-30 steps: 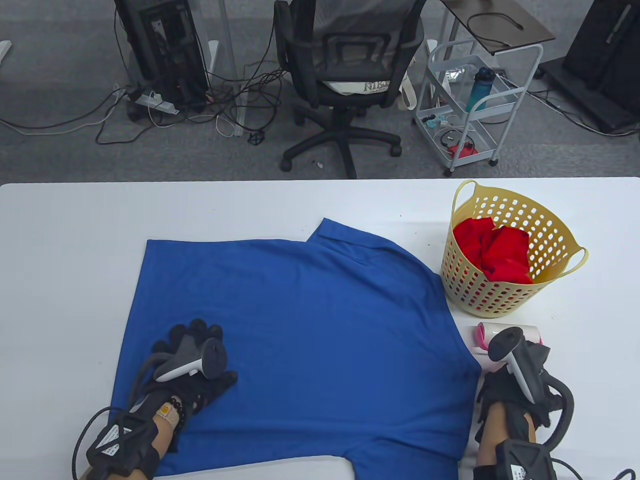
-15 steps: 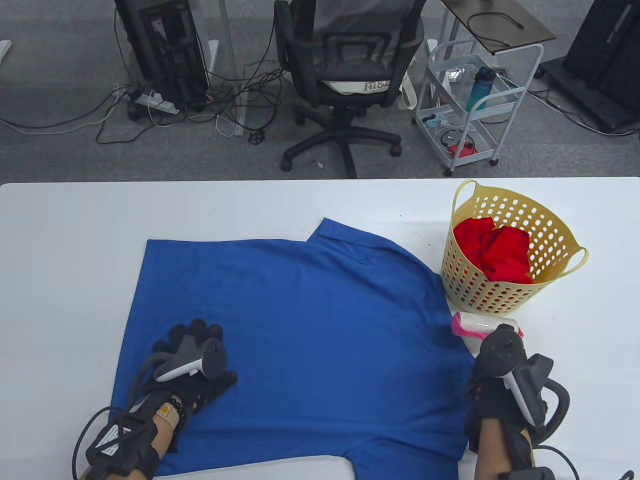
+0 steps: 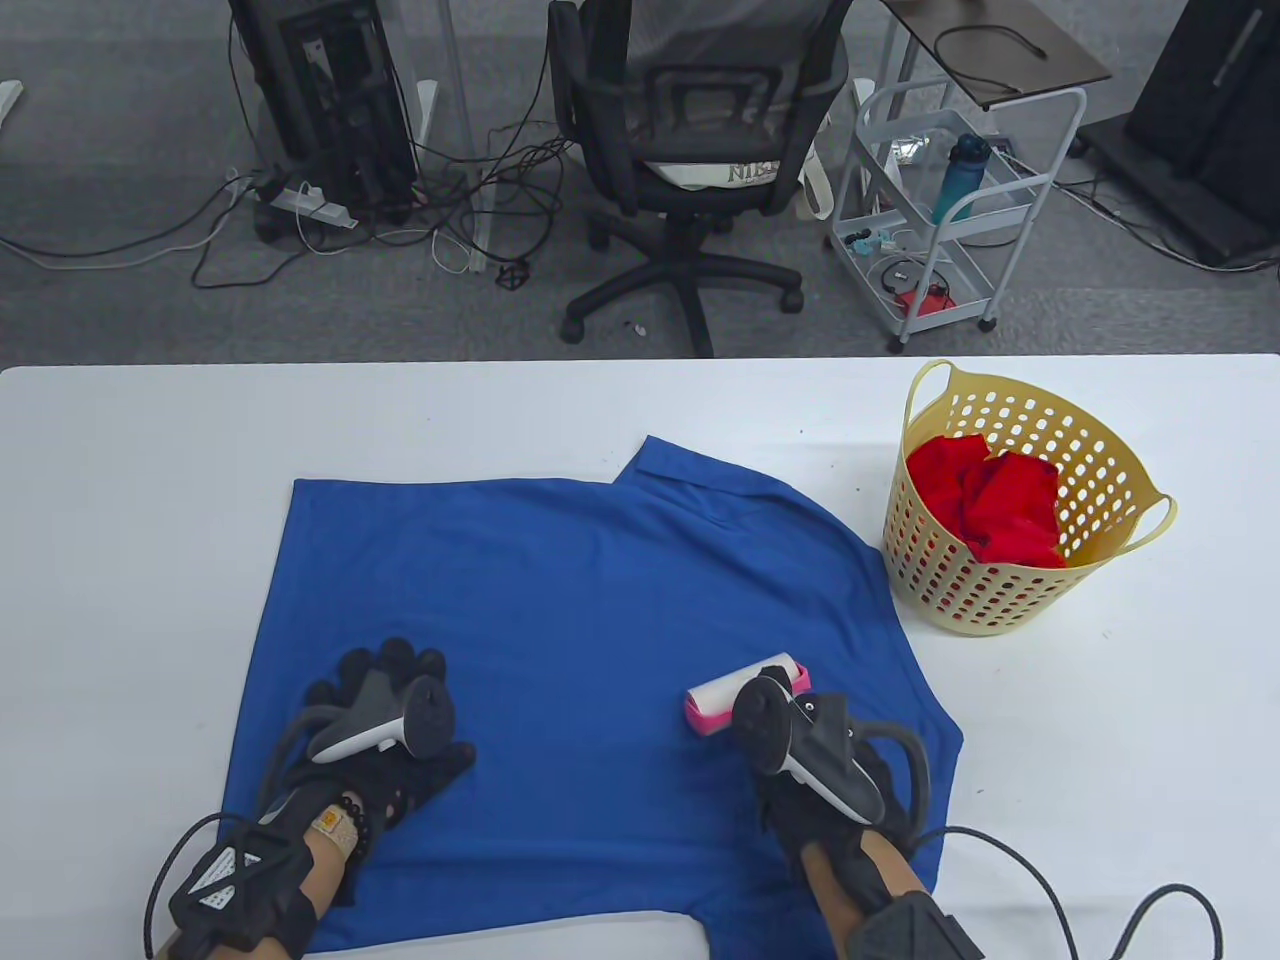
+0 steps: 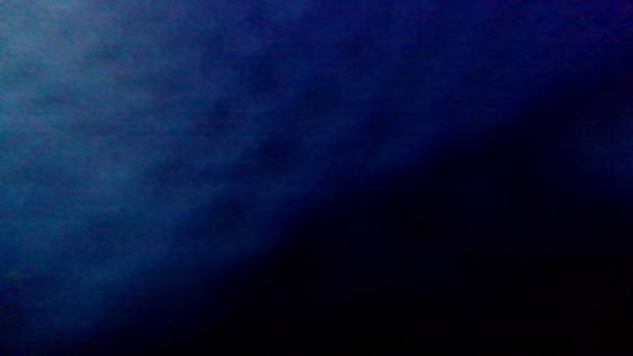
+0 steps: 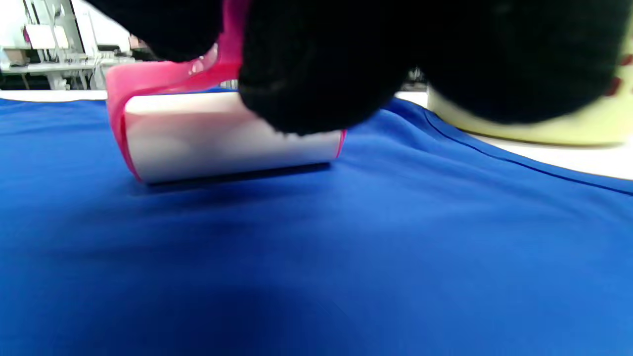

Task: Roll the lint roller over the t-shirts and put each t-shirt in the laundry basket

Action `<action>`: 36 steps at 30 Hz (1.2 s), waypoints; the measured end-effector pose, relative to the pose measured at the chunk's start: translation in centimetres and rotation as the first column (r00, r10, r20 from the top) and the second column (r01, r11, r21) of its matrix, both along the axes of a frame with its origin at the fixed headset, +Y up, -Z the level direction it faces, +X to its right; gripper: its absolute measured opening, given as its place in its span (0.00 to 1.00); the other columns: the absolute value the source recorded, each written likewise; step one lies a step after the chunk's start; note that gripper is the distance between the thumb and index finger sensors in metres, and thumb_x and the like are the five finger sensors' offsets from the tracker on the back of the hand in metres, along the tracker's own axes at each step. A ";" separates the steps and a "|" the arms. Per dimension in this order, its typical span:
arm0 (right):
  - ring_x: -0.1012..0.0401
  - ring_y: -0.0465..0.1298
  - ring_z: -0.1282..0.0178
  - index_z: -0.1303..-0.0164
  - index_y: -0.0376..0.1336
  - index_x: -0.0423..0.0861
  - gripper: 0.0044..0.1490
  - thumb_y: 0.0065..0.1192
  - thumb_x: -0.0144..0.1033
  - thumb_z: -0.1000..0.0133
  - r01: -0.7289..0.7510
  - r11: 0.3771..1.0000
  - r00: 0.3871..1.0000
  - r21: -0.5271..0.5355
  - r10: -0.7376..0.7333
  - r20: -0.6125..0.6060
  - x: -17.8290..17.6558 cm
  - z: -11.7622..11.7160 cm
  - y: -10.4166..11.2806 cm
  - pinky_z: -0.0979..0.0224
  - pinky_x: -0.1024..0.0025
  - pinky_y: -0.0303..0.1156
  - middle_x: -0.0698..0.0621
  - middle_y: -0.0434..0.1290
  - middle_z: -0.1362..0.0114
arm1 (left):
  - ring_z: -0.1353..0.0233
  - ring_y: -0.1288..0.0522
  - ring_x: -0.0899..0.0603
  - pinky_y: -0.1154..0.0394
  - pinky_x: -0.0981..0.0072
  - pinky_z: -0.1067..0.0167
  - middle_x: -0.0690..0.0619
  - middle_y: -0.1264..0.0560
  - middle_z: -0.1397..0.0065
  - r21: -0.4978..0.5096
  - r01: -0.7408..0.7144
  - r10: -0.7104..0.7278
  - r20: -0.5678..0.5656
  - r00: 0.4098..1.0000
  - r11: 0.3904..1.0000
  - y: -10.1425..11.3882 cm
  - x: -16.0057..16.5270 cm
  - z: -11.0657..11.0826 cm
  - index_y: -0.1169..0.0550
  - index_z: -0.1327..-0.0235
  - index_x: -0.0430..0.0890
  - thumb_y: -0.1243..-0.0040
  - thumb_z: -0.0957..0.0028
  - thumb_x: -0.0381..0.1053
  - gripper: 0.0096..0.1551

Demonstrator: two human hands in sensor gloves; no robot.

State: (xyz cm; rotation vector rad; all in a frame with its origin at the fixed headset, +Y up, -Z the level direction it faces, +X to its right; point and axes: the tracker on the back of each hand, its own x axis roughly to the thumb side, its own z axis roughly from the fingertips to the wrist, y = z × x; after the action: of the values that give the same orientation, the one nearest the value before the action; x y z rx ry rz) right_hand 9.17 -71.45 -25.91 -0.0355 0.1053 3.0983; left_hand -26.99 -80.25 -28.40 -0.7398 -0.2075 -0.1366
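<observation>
The blue t-shirt (image 3: 600, 640) lies spread flat toward the near edge of the counter (image 3: 150, 450), and the right hand (image 3: 830, 790) holds the lint roller (image 3: 745, 692) by its pink handle, its white drum touching the cloth near the shirt's right side. The left hand (image 3: 385, 725) rests with flat fingers on the shirt's near-left part, its grip wide and holding nothing. The main risk, as I judge it, is the sticky drum dragging the fabric and bunching it, since the left hand pins a spot well apart from the roller; a push toward the right could also ruck the sleeve against the yellow laundry basket (image 3: 1010, 590), which already holds a red garment (image 3: 995, 500). The left wrist view gives only dark blue blur. In the right wrist view the glove hides most of the handle, and the shirt's near hem runs off the table view
</observation>
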 end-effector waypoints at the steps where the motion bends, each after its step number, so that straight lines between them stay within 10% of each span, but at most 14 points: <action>1: 0.64 0.80 0.72 0.28 0.53 0.47 0.38 0.54 0.50 0.47 -0.029 1.000 1.000 0.000 0.029 0.008 -0.4 -0.9 -0.2 0.69 0.70 0.83 0.44 0.73 0.47 | 0.27 0.82 0.20 0.70 0.14 0.37 0.35 0.88 0.28 0.000 0.000 0.000 0.000 1.000 1.000 0.0 0.0 0.0 0.88 0.39 0.48 0.83 0.64 0.77 0.60; 11: 0.63 0.81 0.72 0.28 0.51 0.45 0.39 0.52 0.49 0.47 -0.099 0.993 0.973 -0.063 0.110 0.202 -5.4 -11.4 -0.6 0.68 0.68 0.83 0.44 0.73 0.48 | 0.27 0.82 0.20 0.70 0.14 0.37 0.35 0.88 0.28 0.001 0.002 -0.002 0.000 1.000 1.000 0.0 0.0 0.1 0.88 0.39 0.48 0.83 0.64 0.77 0.60; 18: 0.62 0.81 0.74 0.29 0.53 0.45 0.38 0.55 0.47 0.48 0.019 0.998 0.965 -0.055 -0.004 0.261 -5.4 -13.6 -0.7 0.69 0.66 0.83 0.43 0.74 0.50 | 0.27 0.82 0.20 0.70 0.14 0.37 0.35 0.88 0.28 -0.001 0.001 -0.001 0.000 1.000 1.000 0.0 0.0 0.1 0.88 0.39 0.48 0.83 0.64 0.77 0.60; 24: 0.62 0.81 0.73 0.28 0.52 0.45 0.39 0.54 0.48 0.47 -0.090 0.981 0.986 -0.174 0.112 0.122 -4.5 -9.8 0.6 0.69 0.66 0.83 0.43 0.74 0.49 | 0.28 0.82 0.20 0.70 0.14 0.37 0.35 0.88 0.28 -0.004 -0.004 0.004 0.001 1.000 1.000 -0.1 0.0 0.0 0.88 0.39 0.48 0.83 0.64 0.77 0.60; 36: 0.62 0.82 0.73 0.27 0.52 0.44 0.38 0.54 0.47 0.46 -0.152 0.945 0.988 -0.290 0.134 -0.083 1.1 6.4 2.0 0.69 0.66 0.84 0.42 0.75 0.49 | 0.29 0.83 0.19 0.71 0.14 0.39 0.35 0.89 0.29 -0.014 -0.015 0.015 0.005 1.000 1.000 -0.1 -0.1 0.0 0.88 0.40 0.48 0.83 0.64 0.78 0.60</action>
State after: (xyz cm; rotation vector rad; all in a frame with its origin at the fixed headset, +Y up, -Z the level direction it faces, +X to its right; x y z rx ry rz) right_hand 10.27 -69.48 -19.54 0.0459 0.5952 3.1961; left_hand -27.09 -80.39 -28.42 -0.7512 -0.2189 -0.1224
